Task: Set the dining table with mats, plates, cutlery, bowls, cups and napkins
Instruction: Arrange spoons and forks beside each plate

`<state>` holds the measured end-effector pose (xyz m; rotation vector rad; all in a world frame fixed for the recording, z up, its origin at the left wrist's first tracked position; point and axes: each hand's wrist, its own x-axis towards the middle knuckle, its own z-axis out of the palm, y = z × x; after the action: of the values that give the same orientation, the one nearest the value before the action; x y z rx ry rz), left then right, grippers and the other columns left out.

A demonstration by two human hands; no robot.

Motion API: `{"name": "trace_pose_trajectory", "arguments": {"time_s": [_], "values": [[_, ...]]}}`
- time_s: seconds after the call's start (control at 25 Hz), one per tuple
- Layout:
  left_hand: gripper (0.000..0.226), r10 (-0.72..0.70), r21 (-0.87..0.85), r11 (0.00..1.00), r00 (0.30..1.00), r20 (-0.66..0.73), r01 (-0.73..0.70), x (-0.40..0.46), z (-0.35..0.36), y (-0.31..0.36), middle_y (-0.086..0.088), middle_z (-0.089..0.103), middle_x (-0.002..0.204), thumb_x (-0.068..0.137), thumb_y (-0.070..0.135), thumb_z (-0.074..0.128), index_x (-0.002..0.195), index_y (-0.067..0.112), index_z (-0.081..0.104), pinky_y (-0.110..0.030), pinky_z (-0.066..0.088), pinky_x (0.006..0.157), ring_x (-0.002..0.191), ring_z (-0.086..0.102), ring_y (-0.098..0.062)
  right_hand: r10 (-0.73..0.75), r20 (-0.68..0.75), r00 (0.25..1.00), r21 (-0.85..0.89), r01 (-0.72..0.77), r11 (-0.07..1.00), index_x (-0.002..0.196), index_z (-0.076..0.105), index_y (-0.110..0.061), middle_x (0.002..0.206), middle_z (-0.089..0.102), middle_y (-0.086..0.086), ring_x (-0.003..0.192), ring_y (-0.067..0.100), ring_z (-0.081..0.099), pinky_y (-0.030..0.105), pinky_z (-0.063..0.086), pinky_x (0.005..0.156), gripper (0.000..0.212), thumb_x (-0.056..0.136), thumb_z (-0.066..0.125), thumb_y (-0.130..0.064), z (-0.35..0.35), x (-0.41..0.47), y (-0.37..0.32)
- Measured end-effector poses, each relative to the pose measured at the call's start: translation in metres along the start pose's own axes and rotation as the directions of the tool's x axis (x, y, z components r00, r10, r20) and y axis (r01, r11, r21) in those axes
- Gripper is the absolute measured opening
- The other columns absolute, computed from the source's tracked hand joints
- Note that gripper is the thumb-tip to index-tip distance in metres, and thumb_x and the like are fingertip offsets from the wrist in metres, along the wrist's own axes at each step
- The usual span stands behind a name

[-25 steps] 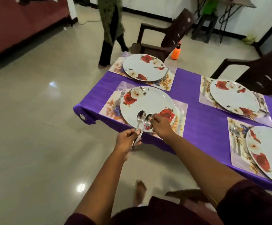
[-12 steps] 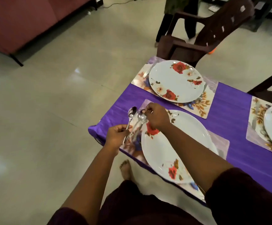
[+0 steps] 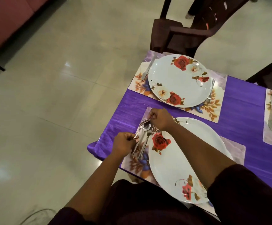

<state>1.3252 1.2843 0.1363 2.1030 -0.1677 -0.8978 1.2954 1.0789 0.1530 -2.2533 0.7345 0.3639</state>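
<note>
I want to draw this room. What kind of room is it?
Probably a dining room in a home. A table with a purple tablecloth is set with flowered plates on placemats, brown chairs stand around it, and the left hand and right hand hold spoons.

Single view only: head-worn wide-angle camera, looking forward and steeply down from above the near-left corner of the purple-clothed dining table (image 3: 239, 111). Wearer's dark sleeves and torso fill the bottom edge, both forearms run up into centre frame. Close range: the near white rose-print plate (image 3: 188, 159) on its floral mat sits directly below the lens, the far white rose-print plate (image 3: 179, 80) at that end of the table is mid-frame. Table's left edge runs diagonally; glossy beige tiled floor (image 3: 59, 95) takes the whole left half. Brown plastic chair (image 3: 180, 33) at top. Wide-angle bending shows at the borders. No second view, so no overlap.
</note>
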Motion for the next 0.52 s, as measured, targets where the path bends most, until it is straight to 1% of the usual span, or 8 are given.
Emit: {"name": "trace_pose_trajectory", "arguments": {"time_s": [0.08,0.16,0.24,0.36,0.44,0.52], "values": [[0.012,0.001,0.04,0.999,0.999,-0.036,0.0,0.0008,0.0011,0.0007,0.003,0.072,0.078,0.082,0.012,0.076,0.094,0.015,0.078,-0.007,0.041,0.057,0.054,0.056,0.008,0.003,0.004,1.0,0.011,-0.003,1.0,0.074,0.058,-0.03,0.072,0.065,-0.004,0.086,0.019,0.058,0.037,0.052,0.073,0.016,0.076,0.073,-0.024,0.0014,0.0017,0.0018],[0.013,0.001,0.079,0.997,0.999,-0.051,0.003,0.0004,-0.0008,0.0011,0.003,0.072,0.081,0.083,0.013,0.075,0.095,0.015,0.078,-0.004,0.039,0.054,0.06,0.058,0.003,0.007,0.004,1.0,-0.014,-0.007,1.0,0.07,0.056,-0.034,0.078,0.067,-0.001,0.092,0.021,0.058,0.04,0.052,0.079,0.017,0.074,0.072,-0.033,0.0031,0.003,0.0005],[0.012,-0.004,0.101,0.995,0.999,-0.05,0.009,-0.0001,-0.0028,0.0006,0.003,0.071,0.079,0.083,0.013,0.075,0.095,0.015,0.078,-0.006,0.04,0.055,0.062,0.059,0.0,0.017,-0.004,1.0,-0.04,-0.017,0.999,0.067,0.055,-0.037,0.085,0.067,0.002,0.095,0.021,0.058,0.041,0.05,0.085,0.016,0.075,0.068,-0.036,0.0066,0.0048,0.0006],[0.012,-0.02,0.117,0.993,0.999,-0.04,0.025,0.0001,-0.0037,0.0016,0.002,0.074,0.081,0.083,0.015,0.075,0.094,0.017,0.078,-0.017,0.049,0.064,0.065,0.064,-0.005,0.048,-0.014,0.999,-0.046,-0.049,0.998,0.068,0.056,-0.037,0.092,0.066,0.002,0.102,0.022,0.055,0.042,0.046,0.094,0.015,0.08,0.064,-0.032,0.0084,0.0058,0.0],[0.011,-0.019,0.102,0.994,0.999,-0.03,0.022,-0.0002,-0.0043,0.0011,0.004,0.074,0.079,0.083,0.015,0.076,0.094,0.017,0.078,-0.018,0.049,0.064,0.062,0.062,-0.003,0.048,-0.021,0.999,-0.043,-0.049,0.998,0.069,0.056,-0.036,0.093,0.066,0.002,0.105,0.023,0.055,0.042,0.045,0.096,0.015,0.081,0.065,-0.031,0.0079,0.0066,-0.0001],[0.011,-0.031,0.075,0.997,0.999,-0.018,0.032,0.0001,-0.0048,-0.0004,0.004,0.074,0.077,0.082,0.014,0.076,0.093,0.017,0.078,-0.018,0.048,0.064,0.057,0.06,0.0,0.031,-0.024,0.999,-0.044,-0.032,0.999,0.068,0.056,-0.033,0.087,0.065,-0.003,0.103,0.024,0.057,0.042,0.046,0.094,0.018,0.081,0.068,-0.031,0.0073,0.0075,0.0004]]}}
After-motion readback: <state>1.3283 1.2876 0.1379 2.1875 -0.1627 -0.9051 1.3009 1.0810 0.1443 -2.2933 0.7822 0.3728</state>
